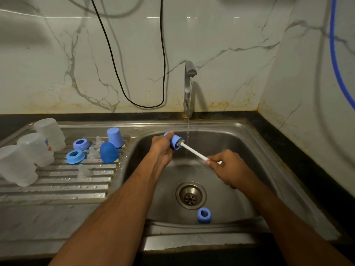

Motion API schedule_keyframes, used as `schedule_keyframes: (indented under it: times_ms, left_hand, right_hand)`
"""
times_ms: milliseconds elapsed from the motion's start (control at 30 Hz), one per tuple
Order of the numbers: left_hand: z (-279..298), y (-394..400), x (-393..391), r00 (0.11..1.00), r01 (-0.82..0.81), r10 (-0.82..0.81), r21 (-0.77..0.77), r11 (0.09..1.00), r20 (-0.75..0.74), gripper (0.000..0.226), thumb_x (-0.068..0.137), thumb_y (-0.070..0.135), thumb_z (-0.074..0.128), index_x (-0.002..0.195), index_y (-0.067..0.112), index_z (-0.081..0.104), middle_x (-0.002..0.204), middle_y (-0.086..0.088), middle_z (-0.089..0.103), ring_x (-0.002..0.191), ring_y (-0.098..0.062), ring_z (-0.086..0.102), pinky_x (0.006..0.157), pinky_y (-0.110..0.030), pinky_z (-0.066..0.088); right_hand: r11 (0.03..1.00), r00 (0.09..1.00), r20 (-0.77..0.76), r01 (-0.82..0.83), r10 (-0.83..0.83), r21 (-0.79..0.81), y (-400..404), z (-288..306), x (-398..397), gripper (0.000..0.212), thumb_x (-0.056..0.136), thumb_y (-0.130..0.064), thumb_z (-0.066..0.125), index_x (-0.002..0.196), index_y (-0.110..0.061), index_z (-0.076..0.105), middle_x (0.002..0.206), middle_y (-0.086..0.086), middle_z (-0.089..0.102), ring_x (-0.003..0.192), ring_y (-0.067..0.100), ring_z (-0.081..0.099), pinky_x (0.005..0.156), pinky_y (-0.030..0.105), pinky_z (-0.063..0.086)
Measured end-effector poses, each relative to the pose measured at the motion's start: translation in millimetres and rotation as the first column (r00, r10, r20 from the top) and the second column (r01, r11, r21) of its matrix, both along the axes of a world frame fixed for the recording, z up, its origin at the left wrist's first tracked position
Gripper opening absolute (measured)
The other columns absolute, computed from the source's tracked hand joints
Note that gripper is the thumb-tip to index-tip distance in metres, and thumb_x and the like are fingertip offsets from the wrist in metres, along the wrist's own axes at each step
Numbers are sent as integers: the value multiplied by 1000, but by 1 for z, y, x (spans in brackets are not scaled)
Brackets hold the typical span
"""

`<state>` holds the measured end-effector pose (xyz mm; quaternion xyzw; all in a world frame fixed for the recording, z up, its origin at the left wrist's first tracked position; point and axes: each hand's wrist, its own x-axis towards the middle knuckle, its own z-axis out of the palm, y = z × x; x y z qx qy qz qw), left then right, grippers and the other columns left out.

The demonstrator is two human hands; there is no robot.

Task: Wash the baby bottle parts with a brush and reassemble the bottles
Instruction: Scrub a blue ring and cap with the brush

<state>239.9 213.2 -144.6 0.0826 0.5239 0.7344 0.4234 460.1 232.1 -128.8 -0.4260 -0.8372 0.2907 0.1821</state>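
Now my left hand (161, 144) grips the blue cap (175, 141) over the sink (249, 143); my right hand (226, 169), nearer and rightward, pinches the brush (194, 151), bristles inside the cap.

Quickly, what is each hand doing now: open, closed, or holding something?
Left hand: closed, holding the blue cap.
Right hand: closed, holding the brush handle.

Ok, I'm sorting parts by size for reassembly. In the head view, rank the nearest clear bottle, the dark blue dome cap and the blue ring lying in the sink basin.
1. Nearest clear bottle, though closeness to the camera and wide-angle stretch inflate it.
2. Dark blue dome cap.
3. Blue ring in the basin, smallest as it looks.
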Motion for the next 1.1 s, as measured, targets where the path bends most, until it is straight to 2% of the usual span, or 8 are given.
schedule_keyframes:
  times_ms: [133, 367, 467, 533, 633, 800, 933, 1100]
  left_hand:
    - [2, -4, -12, 997, -67, 66, 35, 997, 33, 42, 92, 14, 70, 126, -5, 55, 106, -17, 64, 86, -23, 69, 78, -36, 61]
    - [-5, -8, -24, 986, -146, 142, 45, 988, 89, 50, 88, 30, 73, 124, 0, 56, 116, -18, 65, 104, -27, 68, 94, -42, 57]
    - [0, -4, -14, 994, -98, 96, 43, 994, 61, 27, 96, 23, 64, 113, 3, 60, 110, -15, 67, 100, -24, 69, 82, -36, 60]
    - [3, -1, -5, 996, -82, 81, 39, 996, 30, 17, 99, 19, 60, 106, 4, 60, 106, -14, 67, 94, -22, 69, 68, -29, 60]
    - [4, 4, 8, 996, -33, 33, 8, 999, -80, 17, 98, 22, 61, 107, 7, 60, 111, -13, 66, 97, -20, 68, 71, -27, 58]
    - [5, 0, -11, 990, -127, 128, 35, 991, -50, 39, 97, 25, 63, 128, 2, 53, 117, -14, 61, 102, -22, 65, 82, -31, 58]
    - [5, 1, 1, 996, -36, 38, 32, 999, -81, 34, 99, 22, 59, 125, 0, 55, 114, -14, 63, 101, -21, 66, 80, -29, 57]
    - [7, 0, 1, 999, -44, 40, 129, 991, 31, 29, 101, 23, 57, 124, 4, 54, 116, -15, 63, 107, -24, 65, 89, -35, 57]
  right_hand:
    - [987, 999, -36, -37, 31, -155, -1, 4, 11, 24, 102, -32, 57, 117, -20, 72, 57, -1, 53, 40, 5, 45, 39, 19, 38]
    - [999, 987, -160, 20, -24, -31, 4, 1, 9, 31, 101, -31, 60, 127, -18, 71, 59, -9, 55, 51, 2, 52, 48, 17, 40]
    - [999, 990, -143, -22, 18, -29, -4, -3, 0, 31, 102, -30, 59, 129, -19, 69, 59, -14, 52, 49, -2, 50, 48, 8, 35]
    - [1000, 991, -133, -5, 8, 23, -6, -5, -6, 33, 102, -31, 58, 131, -18, 67, 73, -15, 59, 62, 0, 55, 55, 10, 38]
    - [997, 994, -110, 33, -26, 66, -7, -4, -13, 36, 103, -32, 56, 133, -16, 66, 88, -7, 65, 76, 6, 61, 66, 17, 46]
    - [996, 987, -157, -44, 31, -76, -15, -4, 0, 30, 104, -28, 55, 128, -15, 67, 60, -12, 50, 44, -3, 51, 43, 8, 34]
    - [998, 983, -181, 21, -30, -54, -7, -5, -11, 32, 103, -30, 55, 129, -18, 68, 62, -13, 49, 50, 0, 47, 48, 13, 34]
    - [998, 978, -205, 11, -24, -64, -8, -8, -10, 32, 103, -30, 55, 130, -18, 67, 60, -13, 49, 46, -1, 48, 48, 14, 35]
